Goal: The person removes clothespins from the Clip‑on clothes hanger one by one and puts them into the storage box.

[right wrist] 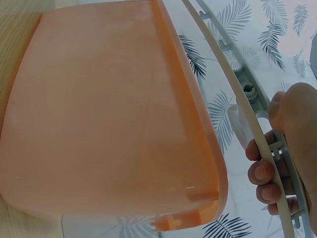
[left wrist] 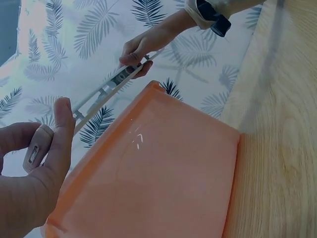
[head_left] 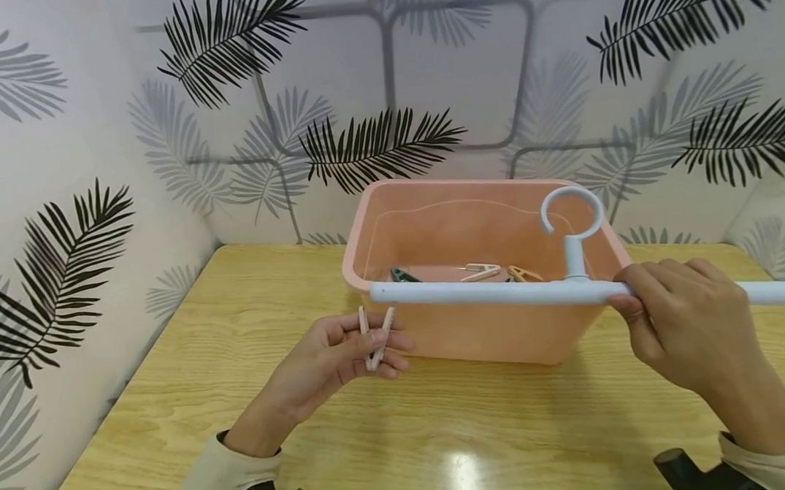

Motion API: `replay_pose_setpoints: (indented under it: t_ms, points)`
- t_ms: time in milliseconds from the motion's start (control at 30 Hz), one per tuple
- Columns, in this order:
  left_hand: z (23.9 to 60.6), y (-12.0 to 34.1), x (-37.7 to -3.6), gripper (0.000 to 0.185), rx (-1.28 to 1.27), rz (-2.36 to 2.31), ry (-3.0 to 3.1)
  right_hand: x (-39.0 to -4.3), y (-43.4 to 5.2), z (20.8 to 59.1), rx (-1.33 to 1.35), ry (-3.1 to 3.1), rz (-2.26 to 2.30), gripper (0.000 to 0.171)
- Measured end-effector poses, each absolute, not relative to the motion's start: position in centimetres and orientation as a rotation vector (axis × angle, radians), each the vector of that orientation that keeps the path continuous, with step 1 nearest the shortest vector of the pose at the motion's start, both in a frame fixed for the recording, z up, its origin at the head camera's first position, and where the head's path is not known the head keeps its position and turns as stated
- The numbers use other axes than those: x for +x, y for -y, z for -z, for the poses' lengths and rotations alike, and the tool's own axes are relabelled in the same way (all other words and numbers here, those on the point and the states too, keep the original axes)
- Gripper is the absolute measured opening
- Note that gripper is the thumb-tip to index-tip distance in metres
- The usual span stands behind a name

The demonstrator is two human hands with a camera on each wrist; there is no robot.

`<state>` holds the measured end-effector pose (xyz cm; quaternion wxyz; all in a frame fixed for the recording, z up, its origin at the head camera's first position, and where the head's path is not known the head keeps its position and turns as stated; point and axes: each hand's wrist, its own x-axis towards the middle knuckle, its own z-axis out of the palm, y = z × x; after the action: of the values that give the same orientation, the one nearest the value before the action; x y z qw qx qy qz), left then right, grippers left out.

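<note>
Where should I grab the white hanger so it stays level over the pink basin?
Probably on the white hanger bar beside the hook stem, from the near side, as the right hand does. The bar lies level, the hook rises mid-bar, so a grip there likely balances. The left hand holds a clothespin.

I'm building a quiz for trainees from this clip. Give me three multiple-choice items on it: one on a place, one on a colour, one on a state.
1. Where is the tub?
A. on the wooden table
B. on the floor
C. on a chair

2. What colour is the hanger?
A. black
B. white
C. green

3. What is the left hand doing?
A. lying flat and empty
B. gripping the tub's rim
C. holding a clothespin

Answers:
1. A, the tub stands on the table, in the head view.
2. B, the bar and hook in the right hand are white.
3. C, its fingers hold a pale clothespin in front of the tub.
</note>
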<state>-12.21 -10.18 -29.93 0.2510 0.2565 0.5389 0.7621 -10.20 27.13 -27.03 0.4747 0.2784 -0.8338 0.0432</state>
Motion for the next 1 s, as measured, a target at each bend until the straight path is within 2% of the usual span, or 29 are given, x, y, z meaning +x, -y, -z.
replay_pose_setpoints:
  t_ms: [200, 800, 933, 1000]
  points:
    - [29.2, 10.4, -11.7, 0.037, 0.698, -1.999, -1.859, -10.3, -27.0, 27.4, 0.672, 2.063, -0.113, 0.055]
    - [27.9, 10.8, -9.5, 0.006, 1.012, -1.634, -2.870, -10.5, -26.1, 27.6, 0.722, 2.068, -0.157, 0.054]
    - [27.6, 10.9, -9.3, 0.019, 1.132, -1.539, -2.977, -10.5, -26.0, 27.7, 0.727, 2.067, -0.166, 0.054]
    - [27.6, 10.9, -9.2, 0.019, 1.171, -1.497, -3.007, -10.4, -26.0, 27.7, 0.721, 2.071, -0.160, 0.054]
